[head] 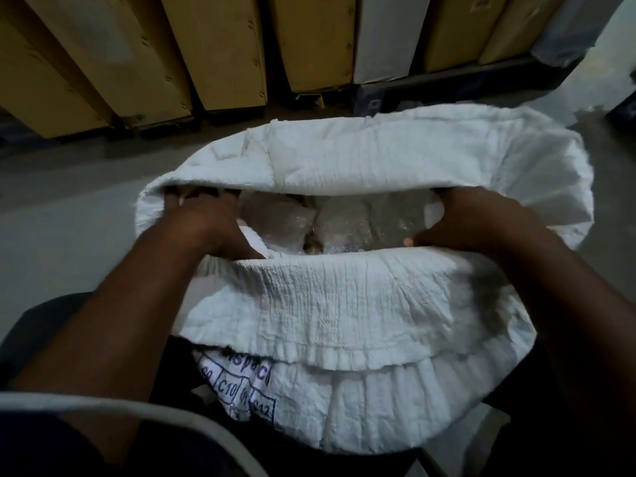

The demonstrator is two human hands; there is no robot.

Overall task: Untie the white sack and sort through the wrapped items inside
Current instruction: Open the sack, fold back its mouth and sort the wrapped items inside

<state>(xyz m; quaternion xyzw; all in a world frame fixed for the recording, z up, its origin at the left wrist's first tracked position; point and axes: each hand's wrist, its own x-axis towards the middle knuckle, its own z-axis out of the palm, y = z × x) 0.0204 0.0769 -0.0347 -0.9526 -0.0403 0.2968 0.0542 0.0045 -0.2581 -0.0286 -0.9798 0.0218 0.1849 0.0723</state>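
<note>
A big white woven sack [344, 304] stands open in front of me, its rim rolled outward, with blue print low on its near side. Inside lie several items wrapped in clear plastic [330, 218]. My left hand [203, 222] grips the rolled rim at the left of the opening, fingers tucked inside. My right hand [471, 218] grips the rim at the right, thumb over the near edge. The mouth is stretched wide between both hands. The lower contents are hidden by the sack wall.
Tall brown cardboard boxes [213, 53] and one white box [389, 36] stand in a row on dark pallets behind the sack. Grey concrete floor [69, 201] lies around it. A pale curved bar [137, 414] crosses the bottom left near my body.
</note>
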